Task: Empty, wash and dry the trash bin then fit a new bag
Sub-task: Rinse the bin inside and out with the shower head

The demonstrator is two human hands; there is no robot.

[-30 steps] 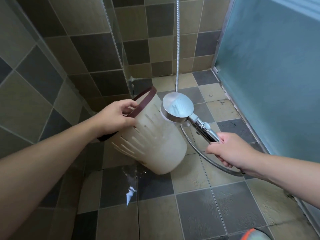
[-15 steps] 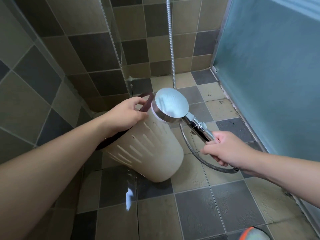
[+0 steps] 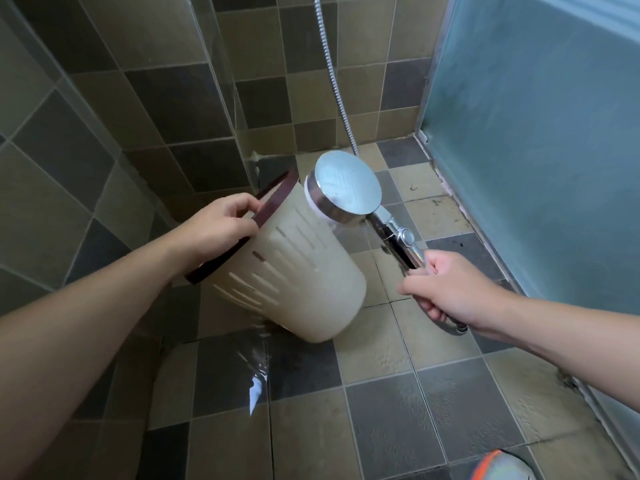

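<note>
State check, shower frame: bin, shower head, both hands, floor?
bin: tilted, off the floor, no bag visible
shower head: against bin wall; spray not discernible
left hand: grips bin rim
right hand: grips shower handle
floor: wet under bin

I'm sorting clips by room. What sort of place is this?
Most likely a bathroom shower area: a handheld shower head on a metal hose, tiled walls and wet tiled floor, and a frosted glass door.
</note>
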